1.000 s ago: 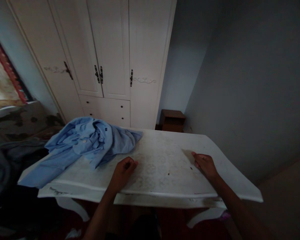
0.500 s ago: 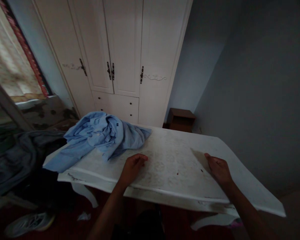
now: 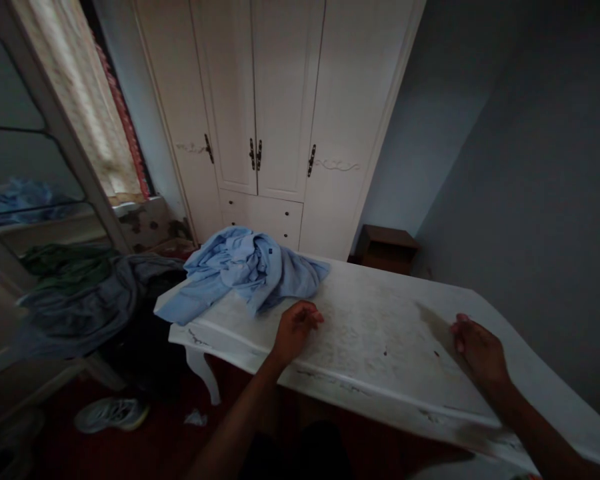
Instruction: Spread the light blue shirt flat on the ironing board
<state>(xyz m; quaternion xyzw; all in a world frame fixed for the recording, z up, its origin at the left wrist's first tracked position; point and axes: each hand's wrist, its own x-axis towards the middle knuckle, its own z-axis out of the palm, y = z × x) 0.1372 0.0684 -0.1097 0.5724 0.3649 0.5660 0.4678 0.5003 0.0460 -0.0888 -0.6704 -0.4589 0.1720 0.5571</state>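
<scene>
A crumpled light-blue shirt (image 3: 253,270) lies on the left end of the white table (image 3: 380,300), its collar and a button showing and one sleeve stretched toward the front left edge. My left hand (image 3: 297,327) hovers over the tabletop just right of the shirt, apart from it. Its fingers are half curled, slightly apart, with nothing in them. Over the right part of the table is my right hand (image 3: 480,350), also loosely curled and holding nothing I can see; its shadow falls on the surface beside it.
A white wardrobe (image 3: 280,100) stands behind the table, with a small brown cabinet (image 3: 387,247) to its right. At left are a mirror frame (image 3: 70,127) and a pile of dark clothes (image 3: 95,300). A shoe (image 3: 113,415) lies on the red floor.
The view has turned left, so everything sits farther right and more of the mirror and clothes pile shows. My hands stay above the table, their fingers slightly looser. The shirt lies unchanged.
</scene>
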